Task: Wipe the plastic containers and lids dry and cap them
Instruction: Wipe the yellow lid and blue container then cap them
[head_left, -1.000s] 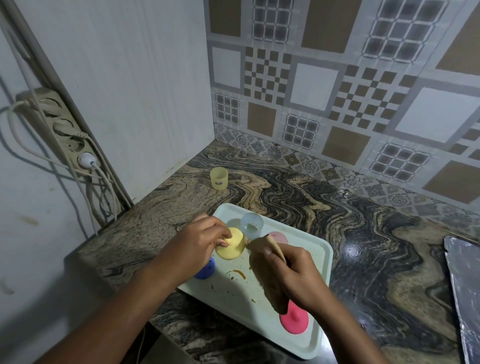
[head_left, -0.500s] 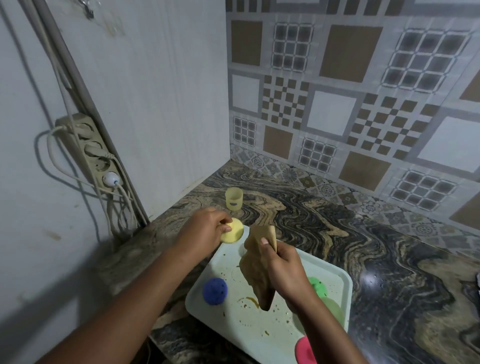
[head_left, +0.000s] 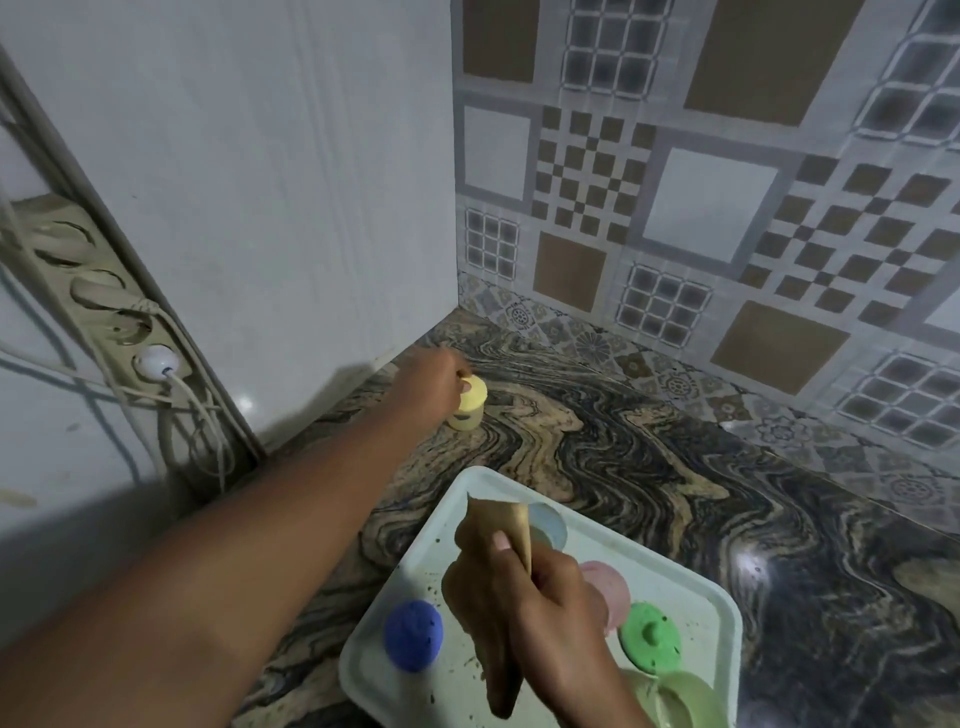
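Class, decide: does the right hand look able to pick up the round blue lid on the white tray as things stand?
Probably yes for reach: the round blue lid lies uncovered beside the right hand, but its fingers hold a brown cloth.

A plain white wall (head_left: 270, 182) meets a patterned tile wall (head_left: 727, 218) at the far corner of the counter (head_left: 649, 457), glossy dark-and-tan marble. A power strip (head_left: 98, 296) with one white plug (head_left: 156, 359) hangs at the left.
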